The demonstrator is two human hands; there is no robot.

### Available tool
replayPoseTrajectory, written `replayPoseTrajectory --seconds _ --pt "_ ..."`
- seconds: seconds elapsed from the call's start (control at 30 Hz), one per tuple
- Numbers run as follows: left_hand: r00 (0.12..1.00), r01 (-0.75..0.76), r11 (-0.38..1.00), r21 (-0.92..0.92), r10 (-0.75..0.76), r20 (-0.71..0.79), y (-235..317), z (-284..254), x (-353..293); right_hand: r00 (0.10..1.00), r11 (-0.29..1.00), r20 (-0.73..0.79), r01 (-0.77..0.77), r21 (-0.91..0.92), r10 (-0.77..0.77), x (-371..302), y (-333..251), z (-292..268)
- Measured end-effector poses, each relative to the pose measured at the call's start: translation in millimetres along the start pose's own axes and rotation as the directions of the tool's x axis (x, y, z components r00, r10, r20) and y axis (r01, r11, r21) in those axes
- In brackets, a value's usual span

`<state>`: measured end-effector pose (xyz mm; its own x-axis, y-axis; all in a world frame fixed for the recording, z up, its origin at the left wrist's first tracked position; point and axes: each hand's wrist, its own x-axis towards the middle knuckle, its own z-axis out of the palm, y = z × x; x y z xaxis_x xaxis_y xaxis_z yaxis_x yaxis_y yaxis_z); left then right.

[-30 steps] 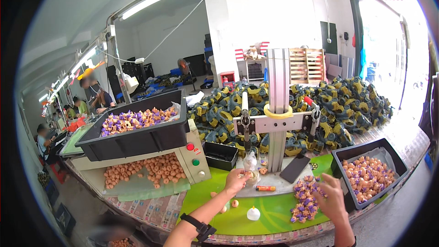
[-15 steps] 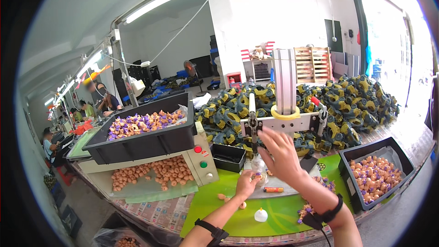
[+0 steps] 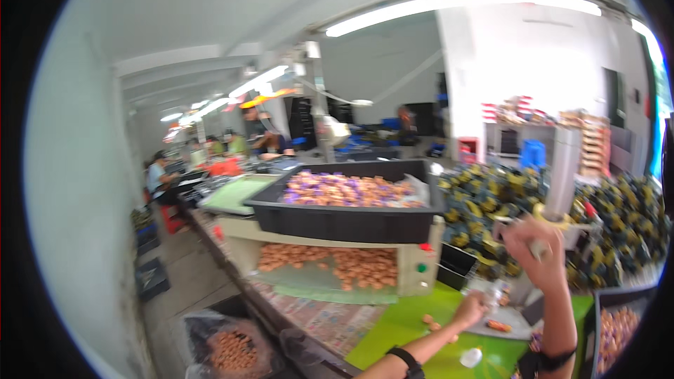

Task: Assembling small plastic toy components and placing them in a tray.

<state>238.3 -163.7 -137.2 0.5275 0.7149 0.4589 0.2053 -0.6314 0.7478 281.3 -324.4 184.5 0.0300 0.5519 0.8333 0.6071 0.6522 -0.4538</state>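
Note:
My right hand (image 3: 537, 247) is raised in front of the upright metal press column (image 3: 562, 168), fingers curled round a pale lever handle (image 3: 541, 250) whose end shows in the fist; motion smears it. Lower and to the left, my left hand (image 3: 473, 307) is closed at a clear holder (image 3: 497, 293) on a grey base plate (image 3: 516, 328); whatever its fingers pinch is hidden. An orange tube-shaped item (image 3: 498, 326) lies on the plate. Near my left forearm, a small white bottle (image 3: 471, 357) and a few peach-coloured parts (image 3: 431, 323) rest on the green mat (image 3: 393, 333).
A black tray (image 3: 344, 222) of peach and purple parts stands on a beige machine (image 3: 414, 267) with peach parts inside. Another black tray (image 3: 597, 333) sits at right. Dark green and yellow pieces (image 3: 484, 203) pile up behind. A bag of parts (image 3: 235, 351) lies below left.
The view has swung left, so the bench sits further right. My right hand has gone from outstretched fingers beside the lever to a grip on it. My left hand stays by the holder.

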Motion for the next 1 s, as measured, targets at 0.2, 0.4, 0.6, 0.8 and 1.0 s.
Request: replayPoseTrajectory --seconds 0.2,0.4,0.6,0.8,1.0 --pt "0.982 0.140 0.982 -0.126 -0.154 -0.107 27 -42 -30 0.932 0.892 0.133 0.361 -0.273 -0.336 -67 3 20" --pt "0.820 0.531 0.283 -0.799 -0.409 0.400 34 -113 -97 0.988 0.983 -0.009 -0.155 -0.102 0.155 -150 23 20" --pt "0.794 0.467 -0.081 -0.881 -0.401 0.457 99 -179 -177 0.887 0.880 0.018 -0.456 -0.136 0.462 -261 40 45" --pt "0.725 0.419 -0.242 -0.875 -0.491 0.483 112 -176 -231 0.798 0.798 0.048 -0.595 -0.092 0.600 -295 62 75" --pt "0.664 0.443 -0.209 -0.872 -0.577 0.476 133 -167 -209 0.741 0.744 0.070 -0.665 -0.059 0.668 -303 66 77"
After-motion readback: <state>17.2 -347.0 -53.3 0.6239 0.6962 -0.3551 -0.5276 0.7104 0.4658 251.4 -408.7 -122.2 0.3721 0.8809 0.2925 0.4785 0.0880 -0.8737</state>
